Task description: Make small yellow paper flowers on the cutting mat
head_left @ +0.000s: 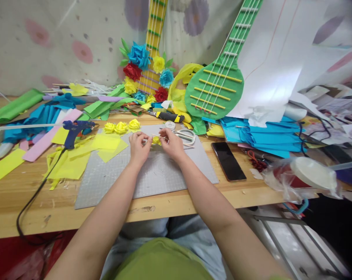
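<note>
Over the grey cutting mat (161, 179), my two hands meet around a small yellow paper flower (156, 140). My left hand (139, 147) has its fingers pinched at the flower's left side. From the right, my right hand (172, 145) is closed with its fingertips at the flower and a thin pale stick beside it. The fingers partly hide the flower and stick. Scissors with white handles (190, 136) lie just behind my right hand, close to a roll of white tape (170, 125). Several finished yellow paper flowers (121, 127) sit in a row behind my left hand.
Yellow paper sheets (111, 144) and a blue glue gun (74, 132) with a black cord lie left. A phone (228, 161) and a bagged cup (304, 175) are right. Behind stand a green paper instrument (213, 91), a flowered yellow one (150, 79), and a utility knife (168, 116).
</note>
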Motion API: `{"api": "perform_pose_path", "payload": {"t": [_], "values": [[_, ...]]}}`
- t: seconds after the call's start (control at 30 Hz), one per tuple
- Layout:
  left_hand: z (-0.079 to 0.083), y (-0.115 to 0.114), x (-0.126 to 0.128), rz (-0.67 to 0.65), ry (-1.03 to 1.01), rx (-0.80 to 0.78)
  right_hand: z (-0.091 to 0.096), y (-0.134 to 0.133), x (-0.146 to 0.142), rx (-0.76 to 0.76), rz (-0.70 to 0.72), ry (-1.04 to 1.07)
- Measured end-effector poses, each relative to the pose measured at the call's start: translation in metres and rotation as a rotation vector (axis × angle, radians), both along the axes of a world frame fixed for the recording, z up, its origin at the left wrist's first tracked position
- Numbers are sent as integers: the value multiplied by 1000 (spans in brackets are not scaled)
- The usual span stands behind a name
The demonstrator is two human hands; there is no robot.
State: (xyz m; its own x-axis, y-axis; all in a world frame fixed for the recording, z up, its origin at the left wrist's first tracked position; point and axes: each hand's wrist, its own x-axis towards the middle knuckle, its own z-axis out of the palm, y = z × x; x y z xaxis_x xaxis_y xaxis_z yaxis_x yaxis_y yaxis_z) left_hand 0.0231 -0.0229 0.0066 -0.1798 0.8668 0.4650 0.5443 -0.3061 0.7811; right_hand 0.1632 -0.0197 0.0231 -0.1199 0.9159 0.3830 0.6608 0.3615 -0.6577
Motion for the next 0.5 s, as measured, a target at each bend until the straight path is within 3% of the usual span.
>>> {"api": "perform_pose_path", "payload": {"t": [0.2, 0.5], "values": [[-2, 0, 0, -49, -42, -40, 0, -1, 0, 10, 8, 12], [-9, 9, 2, -121, -322, -161, 1, -1, 0, 1, 20, 4]]}}
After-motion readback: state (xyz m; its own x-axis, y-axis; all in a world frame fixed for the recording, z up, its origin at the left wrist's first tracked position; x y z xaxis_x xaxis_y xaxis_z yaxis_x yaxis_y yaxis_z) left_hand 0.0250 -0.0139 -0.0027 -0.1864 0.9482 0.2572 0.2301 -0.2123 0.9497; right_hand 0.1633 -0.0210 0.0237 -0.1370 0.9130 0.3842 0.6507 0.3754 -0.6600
